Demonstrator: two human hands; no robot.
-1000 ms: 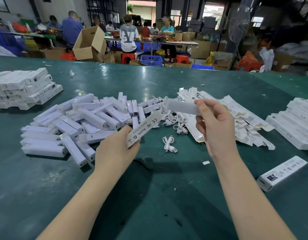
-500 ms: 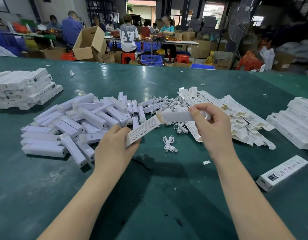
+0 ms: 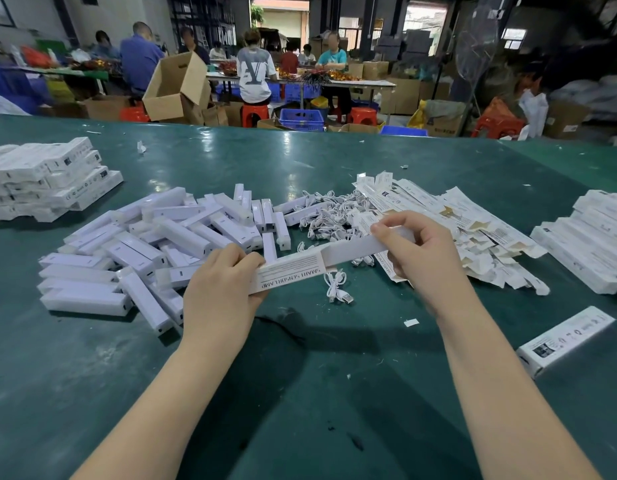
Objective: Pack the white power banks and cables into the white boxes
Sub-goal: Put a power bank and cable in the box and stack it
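At the far left of the green tabletop (image 3: 196, 358) sits a stack of packed boxes (image 3: 47, 178). Just right of it sprawls a loose heap of white power banks (image 3: 168, 244), lying at all angles. The left hand (image 3: 220, 289) hovers over the near edge of that heap and grips the lower end of a white box (image 3: 289, 273), its fingers (image 3: 244, 259) curled round the carton's end so that the printed side faces the camera. The box slants up to the right, clear of the tabletop. From its open upper end a power bank (image 3: 355, 249) sticks out, partly inside the carton. The right hand (image 3: 421, 254) pinches the far end of that power bank, thumb and curled fingers (image 3: 386, 233) closed on it. Below the box, between the two hands, a single coiled cable (image 3: 338, 287) lies on the tabletop; behind it is a tangle of more white cables (image 3: 327, 216). Right of the tangle spreads a pile of flat unfolded cartons (image 3: 473, 233). Further right is another stack of white boxes (image 3: 584, 237), and nearer the camera one closed box (image 3: 563, 341) lies alone.
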